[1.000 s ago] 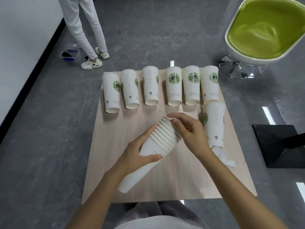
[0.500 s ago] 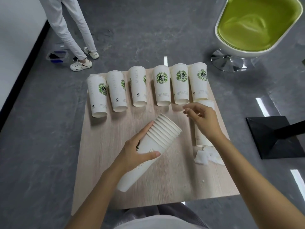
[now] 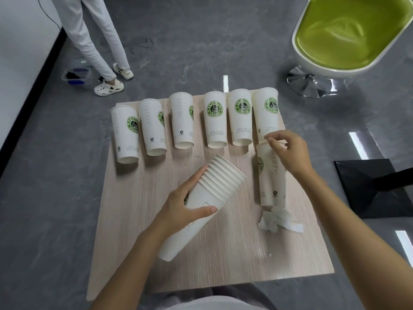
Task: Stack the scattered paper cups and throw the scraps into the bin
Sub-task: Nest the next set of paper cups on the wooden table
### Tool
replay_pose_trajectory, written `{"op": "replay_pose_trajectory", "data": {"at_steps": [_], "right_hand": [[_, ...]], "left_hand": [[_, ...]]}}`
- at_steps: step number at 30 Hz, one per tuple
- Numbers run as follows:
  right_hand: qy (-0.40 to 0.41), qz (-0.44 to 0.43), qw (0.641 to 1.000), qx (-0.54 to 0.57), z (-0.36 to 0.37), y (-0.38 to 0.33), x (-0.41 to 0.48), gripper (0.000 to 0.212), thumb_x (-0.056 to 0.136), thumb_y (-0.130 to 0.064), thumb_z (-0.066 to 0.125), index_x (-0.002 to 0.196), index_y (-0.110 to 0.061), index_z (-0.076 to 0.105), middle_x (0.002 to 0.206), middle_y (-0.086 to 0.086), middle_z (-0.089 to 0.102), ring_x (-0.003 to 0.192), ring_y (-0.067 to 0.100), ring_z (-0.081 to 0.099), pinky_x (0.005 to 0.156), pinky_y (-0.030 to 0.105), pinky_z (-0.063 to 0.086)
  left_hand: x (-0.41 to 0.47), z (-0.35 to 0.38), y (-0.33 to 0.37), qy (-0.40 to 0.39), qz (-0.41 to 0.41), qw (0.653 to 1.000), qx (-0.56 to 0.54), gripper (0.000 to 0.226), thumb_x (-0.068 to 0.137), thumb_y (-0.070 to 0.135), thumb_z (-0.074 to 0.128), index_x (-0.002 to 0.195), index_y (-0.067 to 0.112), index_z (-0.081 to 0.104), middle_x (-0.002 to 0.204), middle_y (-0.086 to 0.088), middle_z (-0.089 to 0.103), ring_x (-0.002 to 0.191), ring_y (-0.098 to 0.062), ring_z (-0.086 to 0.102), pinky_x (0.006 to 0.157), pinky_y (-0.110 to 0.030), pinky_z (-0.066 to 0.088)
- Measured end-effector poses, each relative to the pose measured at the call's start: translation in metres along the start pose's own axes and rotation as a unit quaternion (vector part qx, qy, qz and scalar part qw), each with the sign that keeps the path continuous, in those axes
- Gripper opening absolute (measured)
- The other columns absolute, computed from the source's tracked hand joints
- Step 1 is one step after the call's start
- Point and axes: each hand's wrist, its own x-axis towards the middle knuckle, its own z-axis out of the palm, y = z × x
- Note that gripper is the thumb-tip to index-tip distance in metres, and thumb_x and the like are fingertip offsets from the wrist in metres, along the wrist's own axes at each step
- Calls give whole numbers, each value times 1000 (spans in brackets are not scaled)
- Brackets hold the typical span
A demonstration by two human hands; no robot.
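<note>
Two grips: left hand [image 3: 183,208] wraps cup stack [image 3: 215,190], right hand [image 3: 288,153] pinches lone cup [image 3: 271,183] beside it.

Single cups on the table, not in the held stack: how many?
7. Far row, left to right: cup 1, cup 2, cup 3, cup 4, cup 5, cup 6. Nearer, on the right: cup 7, at the right hand. None look hidden.

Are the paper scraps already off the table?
No, the crumpled paper scraps lie on the wooden table, right beside the narrow end of the lone paper cup.
</note>
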Motion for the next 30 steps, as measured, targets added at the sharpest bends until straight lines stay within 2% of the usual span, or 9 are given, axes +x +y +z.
{"op": "replay_pose_trajectory", "data": {"at_steps": [6,9,11,14,16,19,24,27,30], "right_hand": [[-53,29,997,-51,-2,13,17,15,91,-19,61,98,-14,73,103,2,67,97,13,57,83,27,42],[-93,51,991,-86,0,20,22,12,90,-26,62,94,-21,73,78,-13,61,77,9,54,76,31,41],[-115,55,987,-95,3,24,24,10,88,-28,65,92,-25,73,76,-17,59,64,2,42,73,29,35],[-139,56,984,-97,4,29,28,7,87,-28,67,85,-32,72,101,-11,68,79,3,52,81,32,44],[-150,55,982,-103,4,30,30,9,86,-26,67,84,-32,73,104,-13,70,98,11,59,93,40,46],[-157,56,979,-113,4,28,32,11,86,-24,68,84,-33,74,97,-11,72,101,15,61,96,46,46],[-163,49,983,-66,2,24,31,12,85,-14,68,88,-23,76,96,-3,74,100,16,65,95,43,49],[-163,46,985,-12,-2,14,26,11,85,-7,67,92,-12,75,98,6,74,98,15,66,94,32,50],[-149,39,988,28,-3,4,20,11,86,-7,67,92,-12,74,98,7,73,95,13,66,93,27,50]], "left_hand": [[-1,1,0,3,-12,1000,8,92,75,35,84,131,76,24,132,40,45,114,15,50,90,-12,40],[-2,0,0,5,-15,1000,12,92,75,35,83,125,82,23,125,48,45,113,18,49,85,-8,40],[-3,0,1,4,-19,1000,13,92,75,34,83,125,82,23,123,52,44,111,19,49,83,-5,40],[-4,-1,1,6,-21,1000,14,91,75,34,83,127,77,22,123,49,45,111,20,48,80,-3,41],[-4,-1,0,7,-23,1000,14,91,76,33,83,129,74,22,126,45,44,111,20,48,80,-5,41],[-4,-2,-1,8,-24,1000,11,90,76,34,82,131,72,22,130,40,44,112,19,48,83,-8,40],[-5,-4,-3,11,-24,1000,11,91,76,34,82,132,72,21,130,40,44,111,19,48,83,-8,41],[-7,-6,-6,13,-21,1000,12,91,76,33,82,131,71,22,131,40,44,112,19,48,83,-7,41],[-9,-10,-8,14,-21,1000,5,91,76,31,83,132,71,24,130,43,45,112,19,49,82,-1,41]]}}
